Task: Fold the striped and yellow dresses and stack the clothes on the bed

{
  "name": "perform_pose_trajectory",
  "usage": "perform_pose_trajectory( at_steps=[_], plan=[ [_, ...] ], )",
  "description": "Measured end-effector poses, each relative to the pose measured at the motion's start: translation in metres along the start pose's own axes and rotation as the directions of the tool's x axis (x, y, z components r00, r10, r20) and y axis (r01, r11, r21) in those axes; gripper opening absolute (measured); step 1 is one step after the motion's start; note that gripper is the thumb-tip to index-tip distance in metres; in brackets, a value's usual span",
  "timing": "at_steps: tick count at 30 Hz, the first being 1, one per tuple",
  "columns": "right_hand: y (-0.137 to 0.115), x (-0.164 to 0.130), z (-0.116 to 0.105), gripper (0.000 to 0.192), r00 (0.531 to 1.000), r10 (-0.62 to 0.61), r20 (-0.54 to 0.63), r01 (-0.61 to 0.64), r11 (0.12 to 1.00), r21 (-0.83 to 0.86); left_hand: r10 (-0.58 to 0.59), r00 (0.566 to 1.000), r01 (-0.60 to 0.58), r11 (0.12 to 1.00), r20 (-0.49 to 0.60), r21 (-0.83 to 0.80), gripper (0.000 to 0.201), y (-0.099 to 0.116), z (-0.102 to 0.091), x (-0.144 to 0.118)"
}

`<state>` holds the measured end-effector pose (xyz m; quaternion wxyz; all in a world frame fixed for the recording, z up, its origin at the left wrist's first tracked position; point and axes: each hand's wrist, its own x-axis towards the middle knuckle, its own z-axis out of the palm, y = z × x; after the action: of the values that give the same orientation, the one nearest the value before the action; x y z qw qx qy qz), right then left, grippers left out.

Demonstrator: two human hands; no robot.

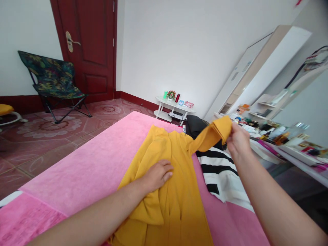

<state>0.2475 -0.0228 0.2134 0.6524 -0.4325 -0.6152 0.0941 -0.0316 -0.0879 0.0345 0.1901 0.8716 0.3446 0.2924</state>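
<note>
A mustard-yellow long-sleeved garment [183, 191] lies lengthwise on the pink bed cover [102, 160], with one sleeve folded inward over its left side. My left hand [159, 174] rests on that folded sleeve, palm down, its fingers lying loosely on the cloth. Raised to the right, my right hand [238, 138] grips the end of the other yellow sleeve [205, 136], which stretches from the shoulder up into the air. A black-and-white striped garment [220, 171] lies just right of the yellow one, below my right arm.
Behind the striped garment is a black item [196, 126]. A cluttered dressing table [294, 150] with bottles and a mirror stands close on the right. A small white table [174, 106] is by the far wall; a folding chair [55, 78] stands near the red door [89, 44].
</note>
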Motion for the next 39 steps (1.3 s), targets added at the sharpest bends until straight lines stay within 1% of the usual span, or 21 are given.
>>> perform_pose_trajectory(
  at_steps=[1,2,3,5,6,8,10,12,14,16,18,21,22,24,26,27,28,30,32,34,39],
  plan=[
    [-0.023,0.001,0.013,0.031,0.997,0.031,0.073,-0.031,1.0,-0.006,0.047,0.999,-0.048,0.998,-0.01,-0.035,0.032,0.003,-0.002,-0.001],
    [-0.044,-0.002,0.026,0.028,0.972,0.025,0.233,-0.018,0.999,-0.031,0.094,0.996,-0.094,0.994,-0.012,-0.06,0.032,0.007,-0.005,-0.002],
    [-0.063,-0.01,0.036,0.025,0.937,-0.022,0.348,0.048,0.997,-0.066,0.136,0.991,-0.137,0.988,-0.01,-0.074,0.032,0.01,-0.008,-0.004],
    [-0.085,-0.037,0.047,0.021,0.87,-0.089,0.484,0.171,0.977,-0.128,0.198,0.98,-0.198,0.977,-0.003,-0.08,0.033,0.014,-0.012,-0.006],
    [-0.088,-0.056,0.047,0.02,0.847,-0.092,0.524,0.21,0.963,-0.17,0.217,0.976,-0.217,0.973,-0.003,-0.078,0.033,0.016,-0.013,-0.007],
    [-0.078,-0.097,0.038,0.02,0.82,-0.01,0.573,0.21,0.936,-0.284,0.218,0.976,-0.219,0.974,-0.029,-0.063,0.033,0.015,-0.012,-0.007],
    [-0.053,-0.141,0.021,0.024,0.795,0.152,0.588,0.142,0.895,-0.422,0.165,0.982,-0.17,0.984,-0.096,-0.044,0.031,0.011,-0.008,-0.006],
    [-0.025,-0.183,0.0,0.031,0.781,0.303,0.546,0.063,0.831,-0.552,0.078,0.981,-0.084,0.996,-0.177,-0.028,0.03,0.006,-0.003,-0.004],
    [-0.004,-0.218,-0.021,0.042,0.769,0.429,0.474,-0.021,0.759,-0.651,-0.003,0.973,-0.002,1.0,-0.229,-0.02,0.03,0.002,0.001,-0.003],
    [0.007,-0.244,-0.038,0.052,0.746,0.53,0.404,-0.117,0.701,-0.703,-0.063,0.966,0.064,0.998,-0.249,-0.004,0.033,-0.001,0.002,-0.001],
    [0.007,-0.26,-0.049,0.059,0.704,0.616,0.354,-0.232,0.67,-0.705,-0.108,0.959,0.119,0.993,-0.262,0.027,0.038,-0.005,-0.005,0.002],
    [-0.005,-0.269,-0.053,0.063,0.615,0.698,0.366,-0.418,0.682,-0.6,-0.172,0.94,0.222,0.964,-0.296,0.146,0.047,-0.02,-0.026,0.013],
    [-0.011,-0.269,-0.051,0.062,0.586,0.706,0.397,-0.473,0.697,-0.539,-0.21,0.928,0.28,0.938,-0.307,0.205,0.049,-0.028,-0.035,0.018],
    [-0.023,-0.267,-0.045,0.056,0.549,0.697,0.462,-0.561,0.717,-0.414,-0.346,0.895,0.43,0.839,-0.282,0.334,0.054,-0.048,-0.053,0.028],
    [-0.032,-0.265,-0.037,0.051,0.533,0.682,0.501,-0.612,0.719,-0.329,-0.505,0.837,0.543,0.722,-0.211,0.428,0.058,-0.07,-0.069,0.037],
    [-0.034,-0.264,-0.033,0.05,0.53,0.678,0.509,-0.625,0.718,-0.307,-0.564,0.809,0.57,0.683,-0.166,0.458,0.059,-0.08,-0.075,0.041],
    [-0.035,-0.263,-0.031,0.049,0.53,0.676,0.512,-0.631,0.717,-0.295,-0.601,0.789,0.579,0.661,-0.125,0.477,0.057,-0.088,-0.081,0.045],
    [-0.035,-0.262,-0.029,0.049,0.527,0.673,0.519,-0.636,0.717,-0.284,-0.626,0.777,0.569,0.651,-0.07,0.502,0.048,-0.098,-0.091,0.054],
    [-0.034,-0.261,-0.029,0.049,0.518,0.669,0.532,-0.647,0.714,-0.269,-0.63,0.775,0.552,0.64,-0.046,0.535,0.036,-0.099,-0.1,0.066],
    [-0.032,-0.261,-0.031,0.049,0.506,0.669,0.544,-0.666,0.704,-0.246,-0.619,0.784,0.536,0.635,-0.049,0.556,0.029,-0.092,-0.109,0.082],
    [-0.035,-0.264,-0.028,0.047,0.515,0.666,0.54,-0.737,0.665,-0.117,-0.539,0.837,0.503,0.685,-0.098,0.527,0.035,-0.066,-0.135,0.137]
  ],
)
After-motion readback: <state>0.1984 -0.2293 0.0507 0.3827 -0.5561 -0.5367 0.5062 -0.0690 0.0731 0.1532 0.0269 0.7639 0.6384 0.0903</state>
